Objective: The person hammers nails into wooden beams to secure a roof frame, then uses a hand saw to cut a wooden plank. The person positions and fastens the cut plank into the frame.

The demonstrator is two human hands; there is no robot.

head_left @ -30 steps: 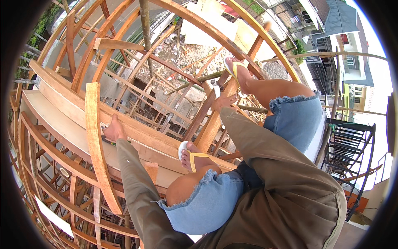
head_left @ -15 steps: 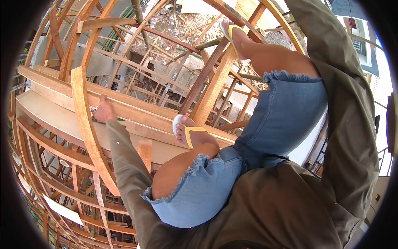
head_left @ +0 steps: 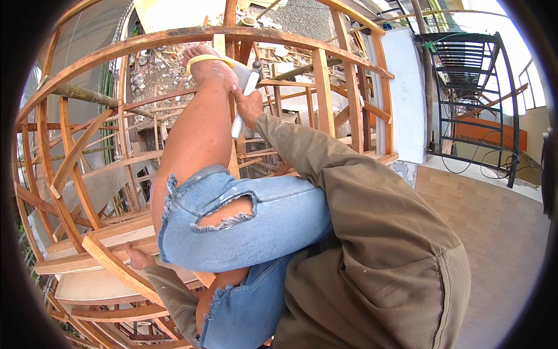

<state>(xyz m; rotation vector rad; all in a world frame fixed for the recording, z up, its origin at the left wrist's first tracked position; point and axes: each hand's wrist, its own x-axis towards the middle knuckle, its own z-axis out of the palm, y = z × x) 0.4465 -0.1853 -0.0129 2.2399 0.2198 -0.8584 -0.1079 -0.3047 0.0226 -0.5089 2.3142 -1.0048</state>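
My right hand is closed round the pale, pipe-like handle of a hammer, whose small dark head points up and away. It is beside my raised foot in a yellow-strapped flip-flop. Lower left, my left hand is closed against the edge of a long wooden plank, thumb pointing up. What its fingers hold, if anything, is hidden. A short curved timber piece stands just left of that hand.
A curved wooden rib and upright posts form an open frame around my legs. Rubble lies far below through the gaps. Right are a white panel, a black metal rack and a tiled floor.
My view has swung to the right. My right hand, out of sight before, now shows with the hammer beside my foot. My left hand stays at the plank.
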